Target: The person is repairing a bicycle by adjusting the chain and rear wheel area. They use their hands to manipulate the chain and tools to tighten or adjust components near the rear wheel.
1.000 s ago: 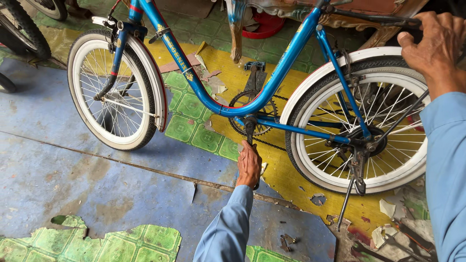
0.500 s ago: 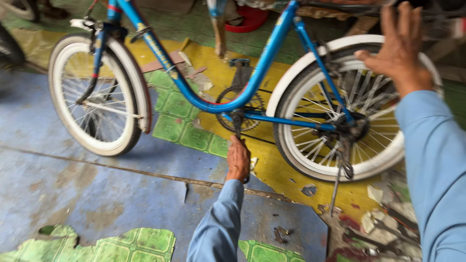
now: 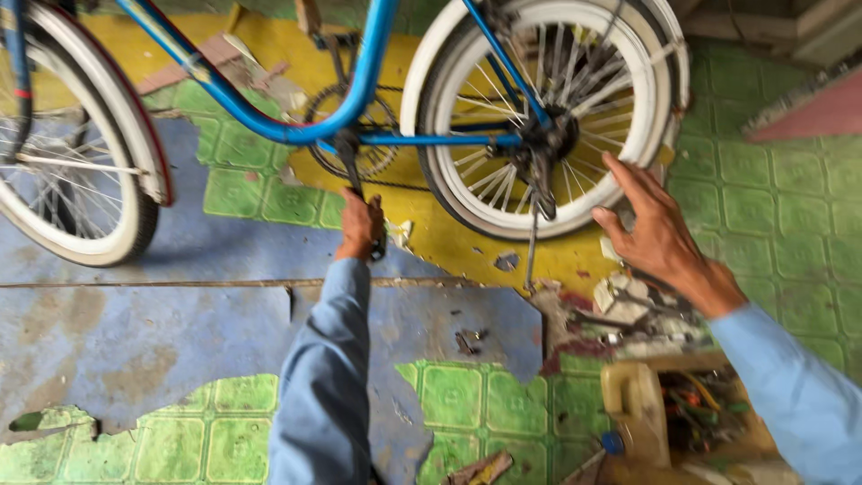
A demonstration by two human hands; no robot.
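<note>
Nearest, at the lower right, 1 cut-open plastic jug (image 3: 642, 409) sits on the floor (image 3: 162, 332) with small tools and parts jumbled inside, their kinds too small to tell. Bits of debris lie beside it on the worn vinyl, where blue patches, green tile pattern and yellow sheet show through one another.

2 arms in light blue sleeves reach forward from the bottom edge. Left hand (image 3: 361, 226) is closed around the bicycle's lower pedal (image 3: 382, 241) at the end of the crank arm (image 3: 350, 166), fingers wrapped tight. Right hand (image 3: 655, 229) is spread wide with fingers apart, gripping nothing; it hovers just beside the rear wheel (image 3: 548, 117), fingertips close to the white tyre, though contact cannot be told for sure.

Beyond the hands stands 1 blue bicycle (image 3: 296, 126). Its curved frame tube sweeps down to the chainring (image 3: 352, 144), with the chain running back to the rear hub. The kickstand (image 3: 533, 238) drops from the hub to the floor, between the 2 hands. Of its 2 wheels, the front wheel (image 3: 81, 180) is at the far left, partly cut off by the picture's edge, under a red-edged mudguard.
</note>
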